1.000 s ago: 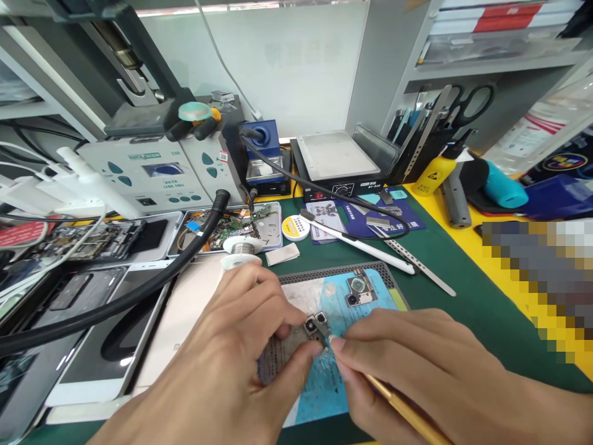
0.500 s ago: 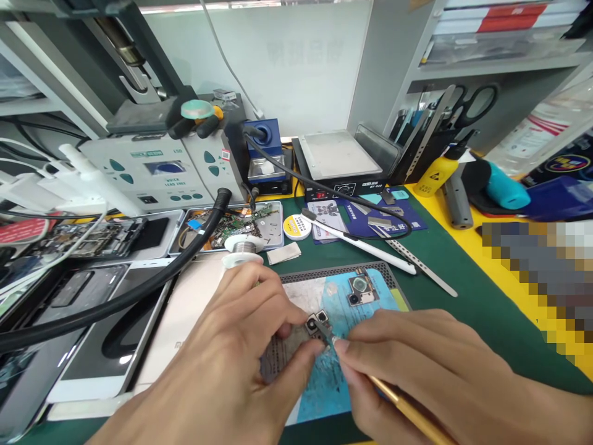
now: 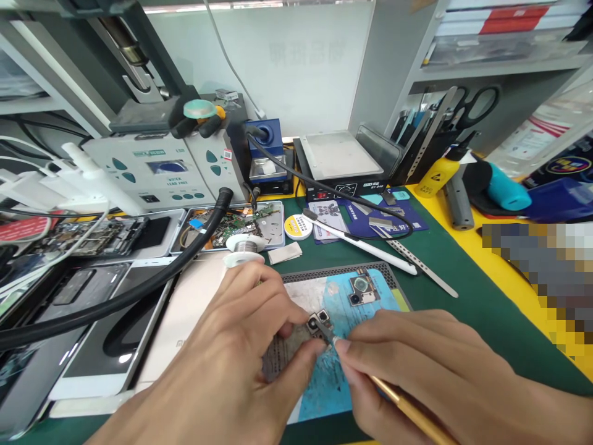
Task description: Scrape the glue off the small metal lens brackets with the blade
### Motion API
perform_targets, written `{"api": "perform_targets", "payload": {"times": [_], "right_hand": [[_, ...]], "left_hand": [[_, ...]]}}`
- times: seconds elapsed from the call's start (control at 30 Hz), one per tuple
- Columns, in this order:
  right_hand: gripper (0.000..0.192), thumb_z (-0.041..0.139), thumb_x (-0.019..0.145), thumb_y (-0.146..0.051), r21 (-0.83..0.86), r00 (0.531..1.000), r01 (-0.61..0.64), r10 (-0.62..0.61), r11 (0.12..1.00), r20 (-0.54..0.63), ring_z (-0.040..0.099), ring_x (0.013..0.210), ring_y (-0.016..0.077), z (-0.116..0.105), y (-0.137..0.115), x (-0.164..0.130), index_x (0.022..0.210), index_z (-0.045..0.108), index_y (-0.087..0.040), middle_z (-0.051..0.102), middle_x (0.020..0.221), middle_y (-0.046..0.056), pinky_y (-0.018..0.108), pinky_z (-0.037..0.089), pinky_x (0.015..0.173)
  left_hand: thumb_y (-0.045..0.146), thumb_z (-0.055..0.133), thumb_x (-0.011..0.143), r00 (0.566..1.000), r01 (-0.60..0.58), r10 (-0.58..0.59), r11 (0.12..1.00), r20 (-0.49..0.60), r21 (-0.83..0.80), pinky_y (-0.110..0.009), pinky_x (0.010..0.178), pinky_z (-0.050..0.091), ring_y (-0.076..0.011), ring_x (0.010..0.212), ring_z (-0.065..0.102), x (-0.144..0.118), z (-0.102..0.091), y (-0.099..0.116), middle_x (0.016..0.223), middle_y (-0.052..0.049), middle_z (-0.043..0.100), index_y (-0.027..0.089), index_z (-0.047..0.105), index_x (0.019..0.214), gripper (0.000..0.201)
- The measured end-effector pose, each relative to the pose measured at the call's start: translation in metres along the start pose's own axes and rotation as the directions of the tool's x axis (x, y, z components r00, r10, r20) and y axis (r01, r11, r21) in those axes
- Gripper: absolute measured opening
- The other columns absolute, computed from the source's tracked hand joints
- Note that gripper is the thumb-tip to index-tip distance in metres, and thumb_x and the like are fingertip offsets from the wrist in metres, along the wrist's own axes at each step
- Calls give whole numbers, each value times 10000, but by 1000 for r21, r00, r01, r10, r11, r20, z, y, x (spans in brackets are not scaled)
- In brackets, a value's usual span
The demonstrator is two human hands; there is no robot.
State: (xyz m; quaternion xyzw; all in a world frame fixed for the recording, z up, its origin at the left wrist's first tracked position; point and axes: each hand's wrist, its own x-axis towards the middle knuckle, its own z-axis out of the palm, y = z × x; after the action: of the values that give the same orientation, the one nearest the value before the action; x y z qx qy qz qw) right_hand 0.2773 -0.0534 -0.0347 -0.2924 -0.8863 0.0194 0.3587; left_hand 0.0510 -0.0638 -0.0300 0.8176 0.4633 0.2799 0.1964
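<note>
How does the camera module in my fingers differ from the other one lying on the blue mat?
The held camera module is pinched by the left hand and touched by the tool in the right hand; the loose camera module lies untouched, farther back on the blue mat. The held one shows two side-by-side lenses; the loose one has a bigger lens. Both are dark.

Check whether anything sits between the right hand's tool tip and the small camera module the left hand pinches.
Nothing visible does: the right hand has its gold-handled tool tip right at the camera module, which the left hand pinches.
</note>
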Motion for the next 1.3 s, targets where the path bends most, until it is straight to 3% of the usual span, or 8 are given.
{"api": "perform_targets", "payload": {"times": [0.17,0.4,0.87,1.07,1.17,1.3], "right_hand": [[230,562,979,-85,-23,999,33,-32,999,42,769,708,87,2,1,1,847,710,-201,776,749,-75,265,545,619],[176,584,916,-64,44,999,-31,32,999,-6,760,667,89,-2,0,-2,849,673,-200,788,770,-55,228,561,616],[167,614,866,-61,81,999,-46,47,996,-5,774,698,91,-4,2,1,863,694,-209,797,774,-59,169,592,690],[192,591,879,-49,59,999,-44,44,997,3,763,646,102,1,0,2,847,678,-217,780,728,-57,191,583,601],[188,593,891,-64,38,999,-32,32,999,-3,775,671,109,1,1,1,872,691,-223,792,757,-51,191,603,644],[155,605,877,-88,113,992,-120,114,986,61,745,620,98,-8,4,3,889,696,-213,764,743,-25,156,597,618]], "left_hand": [[151,604,965,1000,9,-9,1000,-1,11,-386,857,510,-205,974,521,0,-1,2,901,-20,587,243,612,924,101],[147,619,945,1000,15,-15,1000,1,-12,-388,777,512,-231,977,519,0,0,1,900,-43,588,234,611,914,92],[180,621,964,1000,21,-21,1000,13,-3,-405,846,520,-228,1012,525,-1,-1,-1,927,-39,596,245,618,946,67],[190,608,978,1000,17,-17,1000,22,12,-406,862,518,-228,1029,521,0,-1,0,939,-36,608,250,624,943,72],[176,607,974,1000,9,-9,1000,7,-1,-399,836,513,-229,1018,522,-1,-1,0,929,-35,609,249,622,959,77],[134,611,950,1000,-15,15,999,-12,-32,-406,859,492,-222,1002,522,-2,0,1,924,-23,604,242,601,1002,121]]}}
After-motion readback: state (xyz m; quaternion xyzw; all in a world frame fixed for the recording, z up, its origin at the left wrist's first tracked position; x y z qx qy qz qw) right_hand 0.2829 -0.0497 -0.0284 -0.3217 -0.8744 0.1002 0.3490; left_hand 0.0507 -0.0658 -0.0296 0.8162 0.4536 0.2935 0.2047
